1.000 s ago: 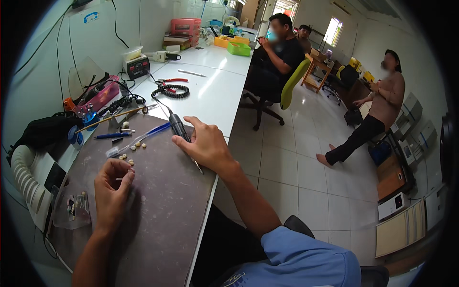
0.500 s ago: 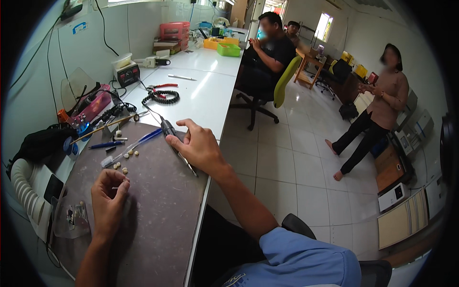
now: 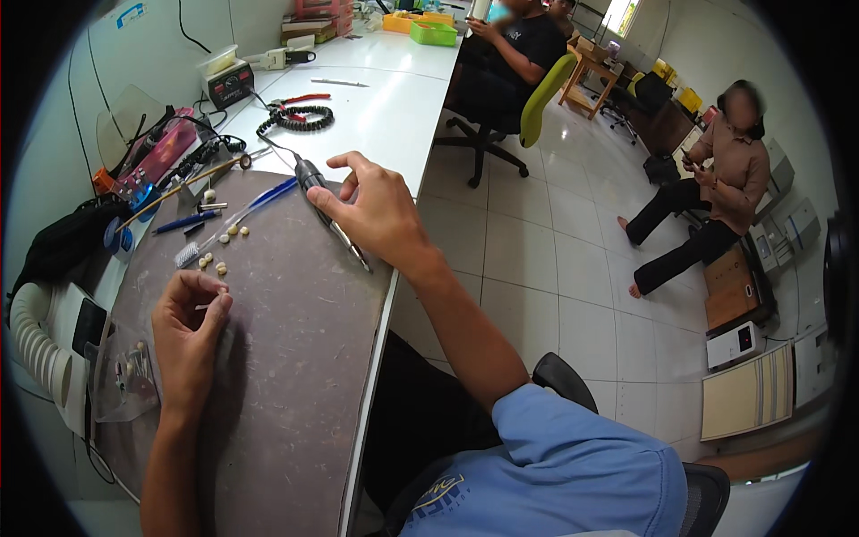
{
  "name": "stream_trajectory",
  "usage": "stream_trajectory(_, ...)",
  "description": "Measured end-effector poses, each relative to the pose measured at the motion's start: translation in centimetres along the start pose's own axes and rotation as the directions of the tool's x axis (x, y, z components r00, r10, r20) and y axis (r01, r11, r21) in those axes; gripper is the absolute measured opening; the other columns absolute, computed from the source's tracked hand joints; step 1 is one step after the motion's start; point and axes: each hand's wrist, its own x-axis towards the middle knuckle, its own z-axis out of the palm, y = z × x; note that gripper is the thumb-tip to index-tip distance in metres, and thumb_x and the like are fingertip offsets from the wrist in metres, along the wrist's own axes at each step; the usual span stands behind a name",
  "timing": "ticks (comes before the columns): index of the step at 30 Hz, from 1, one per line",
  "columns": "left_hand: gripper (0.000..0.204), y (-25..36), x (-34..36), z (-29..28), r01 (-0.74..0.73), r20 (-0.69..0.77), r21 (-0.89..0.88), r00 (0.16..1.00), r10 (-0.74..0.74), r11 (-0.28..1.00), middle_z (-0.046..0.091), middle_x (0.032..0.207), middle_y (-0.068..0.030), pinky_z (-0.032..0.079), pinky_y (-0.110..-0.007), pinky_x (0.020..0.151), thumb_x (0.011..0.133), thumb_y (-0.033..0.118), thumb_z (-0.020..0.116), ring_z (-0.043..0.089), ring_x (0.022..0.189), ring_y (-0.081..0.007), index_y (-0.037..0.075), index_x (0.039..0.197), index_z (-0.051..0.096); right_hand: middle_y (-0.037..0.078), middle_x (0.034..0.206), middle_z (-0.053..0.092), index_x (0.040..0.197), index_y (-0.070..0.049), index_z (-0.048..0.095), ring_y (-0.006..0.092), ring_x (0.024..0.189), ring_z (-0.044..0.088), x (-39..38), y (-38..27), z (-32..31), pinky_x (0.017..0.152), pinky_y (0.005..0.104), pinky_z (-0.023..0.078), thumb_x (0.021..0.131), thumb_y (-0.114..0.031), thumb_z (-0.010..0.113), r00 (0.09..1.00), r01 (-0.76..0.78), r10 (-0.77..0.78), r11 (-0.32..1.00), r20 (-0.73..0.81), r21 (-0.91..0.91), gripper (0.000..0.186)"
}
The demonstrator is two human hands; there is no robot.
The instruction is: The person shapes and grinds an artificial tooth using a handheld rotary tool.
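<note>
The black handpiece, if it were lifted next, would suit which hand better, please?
Probably the right hand: its thumb is right at the black handpiece. The left hand is farther away, its thumb and forefinger pinched together.

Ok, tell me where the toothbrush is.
In the head view, the toothbrush lies left of centre on the grey-brown mat, between the blue pen and the dark handpiece at the right hand, small cream pieces beside it.
</note>
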Motion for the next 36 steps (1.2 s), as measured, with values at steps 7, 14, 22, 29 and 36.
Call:
stream_trajectory(7, 0.01, 0.2, 0.0, 0.1, 0.037, -0.007, -0.017, 0.999, -0.037, 0.999, 0.055, 0.083, 0.0011, 0.04, -0.02, 0.074, 0.082, 0.003, 0.063, 0.052, 0.078, -0.005, 0.004, 0.086, 0.054, 0.006, 0.062, 0.057, 0.107, 0.004, 0.059, 0.0176, 0.059, 0.059, 0.1, 0.3, 0.1, 0.06, 0.0316, 0.048, 0.078, -0.027, 0.07, 0.999, 0.04, -0.04, 0.999, 0.003, 0.013, 0.044)
stream_trajectory(14, 0.01, -0.2, -0.1, 0.1, 0.023, -0.018, -0.027, 1.0, -0.023, 0.999, 0.055, 0.082, 0.002, 0.04, -0.019, 0.073, 0.082, 0.002, 0.063, 0.051, 0.077, -0.0039, 0.005, 0.085, 0.054, 0.004, 0.062, 0.057, 0.109, 0.002, 0.06, 0.0141, 0.058, 0.058, 0.0, 0.0, 0.0, 0.058, 0.0291, 0.047, 0.079, -0.031, 0.07, 1.0, 0.008, -0.007, 1.0, 0.026, -0.007, 0.046)
stream_trajectory(22, 0.012, -0.3, -0.1, 0.0, 0.031, -0.005, -0.036, 1.0, -0.031, 0.999, 0.054, 0.082, 0.0025, 0.04, -0.019, 0.071, 0.081, 0.001, 0.065, 0.051, 0.076, -0.004, 0.005, 0.085, 0.055, 0.004, 0.061, 0.055, 0.108, 0.004, 0.059, 0.0145, 0.058, 0.059, 0.0, 0.0, 0.2, 0.058, 0.0303, 0.048, 0.079, -0.028, 0.07, 1.0, 0.023, -0.023, 1.0, 0.002, -0.012, 0.044)
stream_trajectory(29, 0.01, 0.0, -0.2, 0.0, 0.082, 0.002, -0.041, 0.997, -0.082, 0.996, 0.054, 0.081, 0.0026, 0.041, -0.019, 0.071, 0.081, 0.002, 0.065, 0.05, 0.075, -0.0042, 0.005, 0.085, 0.056, 0.001, 0.059, 0.056, 0.086, -0.002, 0.065, 0.0069, 0.049, 0.05, 0.0, 2.9, -0.6, 0.043, 0.0219, 0.039, 0.088, -0.016, 0.062, 0.846, 0.209, -0.039, 0.942, -0.532, 0.264, 0.014)
stream_trajectory(36, 0.007, 0.3, -0.2, 0.0, 0.052, -0.006, -0.039, 0.999, -0.052, 0.998, 0.057, 0.084, 0.0008, 0.041, -0.019, 0.072, 0.085, 0.003, 0.061, 0.052, 0.077, -0.005, 0.004, 0.09, 0.057, 0.01, 0.093, 0.059, 0.104, 0.002, 0.057, 0.0174, 0.088, 0.057, 3.1, 10.7, -2.2, 0.077, 0.03, 0.048, 0.084, -0.03, 0.067, 0.785, 0.122, 0.157, 0.909, -0.599, 0.398, 0.04)
